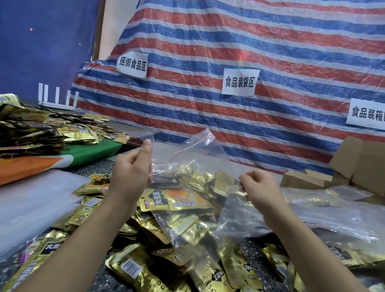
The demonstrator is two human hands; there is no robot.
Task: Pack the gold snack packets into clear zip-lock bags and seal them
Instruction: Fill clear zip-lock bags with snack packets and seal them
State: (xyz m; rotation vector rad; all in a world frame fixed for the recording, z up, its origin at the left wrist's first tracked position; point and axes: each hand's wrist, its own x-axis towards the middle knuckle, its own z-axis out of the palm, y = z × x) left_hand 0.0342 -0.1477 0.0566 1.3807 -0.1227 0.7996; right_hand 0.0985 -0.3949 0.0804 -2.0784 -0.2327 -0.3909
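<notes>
A clear zip-lock bag [193, 155] is held up in the air over the table, its red-lined mouth stretched between my two hands. My left hand [132, 166] pinches the left edge of the mouth between thumb and fingers. At the right edge, my right hand [258, 187] pinches the plastic with curled fingers. The bag looks empty; gold packets show through it. Under my forearms lies a loose heap of gold snack packets [175, 247], spread over the dark speckled table.
Filled clear bags [332, 215] lie at the right, cardboard boxes [365, 167] behind them. A stack of dark-and-gold packets [21, 131] sits on green and orange cloth at the left. A striped tarp [262, 48] with paper signs rises behind. White plastic sheets [23, 202] lie near left.
</notes>
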